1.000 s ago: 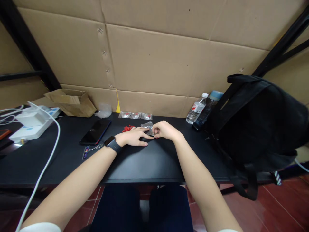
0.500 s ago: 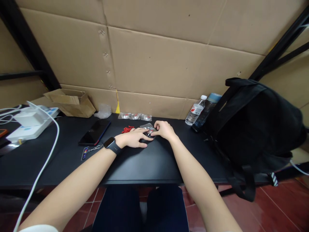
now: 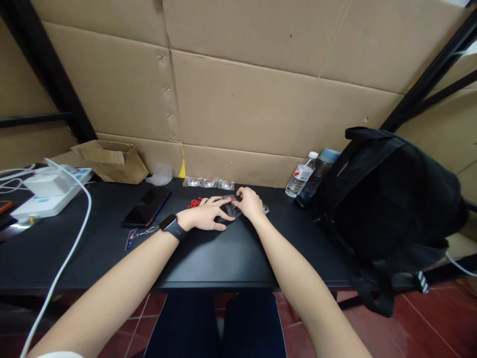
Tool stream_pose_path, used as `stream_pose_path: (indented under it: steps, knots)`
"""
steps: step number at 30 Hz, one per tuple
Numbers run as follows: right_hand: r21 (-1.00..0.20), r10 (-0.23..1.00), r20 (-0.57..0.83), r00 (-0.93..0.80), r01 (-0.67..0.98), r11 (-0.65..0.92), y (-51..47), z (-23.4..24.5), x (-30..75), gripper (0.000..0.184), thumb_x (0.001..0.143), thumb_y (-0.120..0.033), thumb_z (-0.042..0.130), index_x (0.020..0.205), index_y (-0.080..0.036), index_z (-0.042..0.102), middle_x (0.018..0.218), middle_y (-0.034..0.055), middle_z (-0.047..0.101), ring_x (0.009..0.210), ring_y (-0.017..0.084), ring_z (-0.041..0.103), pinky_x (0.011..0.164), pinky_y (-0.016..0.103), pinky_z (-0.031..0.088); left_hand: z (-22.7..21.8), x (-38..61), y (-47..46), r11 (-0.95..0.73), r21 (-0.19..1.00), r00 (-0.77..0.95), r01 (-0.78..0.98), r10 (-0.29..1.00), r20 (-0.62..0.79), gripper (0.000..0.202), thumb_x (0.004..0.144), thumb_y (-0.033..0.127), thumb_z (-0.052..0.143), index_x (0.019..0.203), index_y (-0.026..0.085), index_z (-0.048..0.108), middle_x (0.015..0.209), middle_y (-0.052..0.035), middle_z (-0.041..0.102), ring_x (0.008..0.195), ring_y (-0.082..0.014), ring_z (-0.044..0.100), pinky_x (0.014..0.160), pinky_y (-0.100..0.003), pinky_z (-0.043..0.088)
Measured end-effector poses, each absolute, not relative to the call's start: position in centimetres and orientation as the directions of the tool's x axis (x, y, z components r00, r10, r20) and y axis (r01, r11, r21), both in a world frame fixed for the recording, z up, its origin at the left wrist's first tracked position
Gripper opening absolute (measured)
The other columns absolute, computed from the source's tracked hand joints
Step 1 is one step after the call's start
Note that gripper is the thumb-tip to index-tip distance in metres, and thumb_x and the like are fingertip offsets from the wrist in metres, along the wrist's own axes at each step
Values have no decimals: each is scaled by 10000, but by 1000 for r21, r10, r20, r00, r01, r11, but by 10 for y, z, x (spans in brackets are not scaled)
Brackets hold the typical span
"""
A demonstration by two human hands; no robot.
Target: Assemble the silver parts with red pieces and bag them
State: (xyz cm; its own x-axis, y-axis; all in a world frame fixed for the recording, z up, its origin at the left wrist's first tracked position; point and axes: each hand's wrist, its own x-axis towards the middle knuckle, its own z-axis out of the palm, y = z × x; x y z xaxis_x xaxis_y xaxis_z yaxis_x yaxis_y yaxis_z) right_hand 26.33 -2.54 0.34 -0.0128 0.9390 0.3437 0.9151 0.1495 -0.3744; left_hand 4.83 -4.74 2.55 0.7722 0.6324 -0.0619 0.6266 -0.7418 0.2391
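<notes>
A small clear plastic bag point(image 3: 233, 211) lies flat on the black table between my hands. My left hand point(image 3: 204, 214), with a black watch at its wrist, rests palm down with fingers spread, the fingertips on the bag. My right hand point(image 3: 250, 204) is bent over the bag's right side, thumb and fingers closed at its edge; the exact grip is partly hidden. Just right of that hand a small round clear object point(image 3: 265, 209) shows in part. A bundle of red cord point(image 3: 195, 202) lies behind my left hand.
Packaged round pieces point(image 3: 208, 183) line the back. Left are a phone point(image 3: 147, 206), a keychain point(image 3: 131, 239), a cardboard box point(image 3: 115, 161), a crumpled bag point(image 3: 160, 175) and a power strip point(image 3: 46, 196) with a white cable. Right are a water bottle point(image 3: 300, 176) and a black backpack point(image 3: 387, 204).
My right hand has shifted slightly left over the bag, and the round clear object now shows to its right. My left hand stays nearly in place. The view has tilted slightly.
</notes>
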Motion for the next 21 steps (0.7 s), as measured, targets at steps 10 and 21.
stream_pose_path:
  steps: [10,21]
  knots:
    - [-602,814,338,-473,556,573,-16,13,298,228,894,-195,612,1115,-184,669,983,31,647,712,116,559,723,256,456,18,39,-27,-756,242,668,608,652,360,595,763,121,583,1329,304,567,1373,-59,618,1314,-288,503,1071,-466,377]
    - [-521,827,308,-470,644,560,-16,12,304,142,760,-179,807,891,-192,756,943,9,651,762,112,575,775,239,457,10,55,-28,-682,257,575,685,722,383,139,922,364,630,975,263,710,1121,-48,718,1181,-275,570,1037,-439,340]
